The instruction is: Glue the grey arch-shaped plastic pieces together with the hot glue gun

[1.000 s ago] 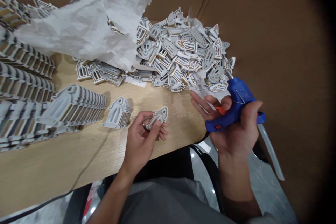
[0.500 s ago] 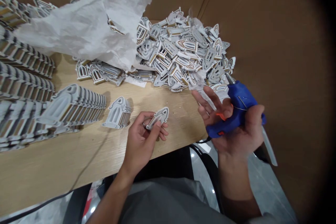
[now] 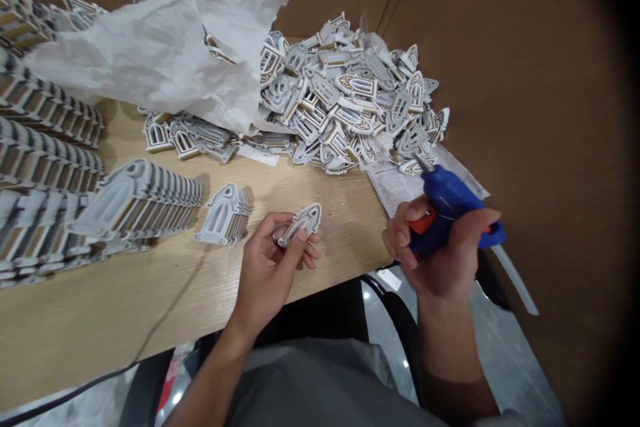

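My left hand [image 3: 273, 267] pinches a small white arch-shaped window piece [image 3: 301, 223] just above the wooden table [image 3: 150, 293]. At the table's right edge my right hand [image 3: 440, 250] grips a blue glue gun [image 3: 453, 203] with an orange trigger, its metal nozzle pointing up and left toward the pile. A clear glue stick [image 3: 515, 280] sticks out of its back. A big loose pile of white-and-gold window pieces [image 3: 345, 103] lies beyond both hands.
Crumpled white paper [image 3: 165, 53] covers the pile's left part. Neat rows of stacked pieces [image 3: 140, 197] fill the table's left side, with a short stack [image 3: 224, 213] near my left hand. Brown cardboard walls [image 3: 525, 80] close off the back and right. A black cable [image 3: 165, 320] crosses the table.
My right hand's fingers, spread open a second ago, have closed around the glue gun's handle and trigger. The gun has swung a little left and down. My left hand has stayed still.
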Motion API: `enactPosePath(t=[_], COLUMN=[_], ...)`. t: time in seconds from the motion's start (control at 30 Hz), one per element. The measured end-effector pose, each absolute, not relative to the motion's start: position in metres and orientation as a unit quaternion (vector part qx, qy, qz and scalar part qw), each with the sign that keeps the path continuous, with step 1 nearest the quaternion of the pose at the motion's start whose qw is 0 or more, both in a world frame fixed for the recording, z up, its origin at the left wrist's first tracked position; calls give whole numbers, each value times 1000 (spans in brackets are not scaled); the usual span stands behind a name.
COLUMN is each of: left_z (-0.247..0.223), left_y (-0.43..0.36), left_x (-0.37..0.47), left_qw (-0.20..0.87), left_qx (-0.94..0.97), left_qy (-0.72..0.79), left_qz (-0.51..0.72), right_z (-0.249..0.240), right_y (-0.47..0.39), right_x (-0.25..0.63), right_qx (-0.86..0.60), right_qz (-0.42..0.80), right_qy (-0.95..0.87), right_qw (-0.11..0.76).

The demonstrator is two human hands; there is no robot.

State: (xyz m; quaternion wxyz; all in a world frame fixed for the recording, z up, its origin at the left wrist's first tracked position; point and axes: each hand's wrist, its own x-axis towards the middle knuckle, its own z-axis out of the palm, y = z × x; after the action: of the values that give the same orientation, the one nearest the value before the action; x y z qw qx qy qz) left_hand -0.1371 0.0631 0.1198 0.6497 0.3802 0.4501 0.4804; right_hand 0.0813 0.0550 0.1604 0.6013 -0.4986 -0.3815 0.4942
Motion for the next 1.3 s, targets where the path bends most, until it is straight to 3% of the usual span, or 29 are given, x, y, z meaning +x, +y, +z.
enactPosePath(t=[0.23,0.57,1.03,1.3], left_z=[120,120,122,120], left_y=[62,60,56,56], left_x=[-139,-145,-144,-143], left_qw=[646,590,647,635], left_qx=[394,444,429,422], left_qy=[455,500,468,481], left_qz=[471,453,422,433], right_z=[145,146,136,142], right_y=[48,54,42,39], right_x=[85,77,83,78], right_qx=[-529,-549,-517,-512], right_qz=[497,513,504,509], right_qy=[-457,-415,-585,-600], right_qw=[514,513,370,345])
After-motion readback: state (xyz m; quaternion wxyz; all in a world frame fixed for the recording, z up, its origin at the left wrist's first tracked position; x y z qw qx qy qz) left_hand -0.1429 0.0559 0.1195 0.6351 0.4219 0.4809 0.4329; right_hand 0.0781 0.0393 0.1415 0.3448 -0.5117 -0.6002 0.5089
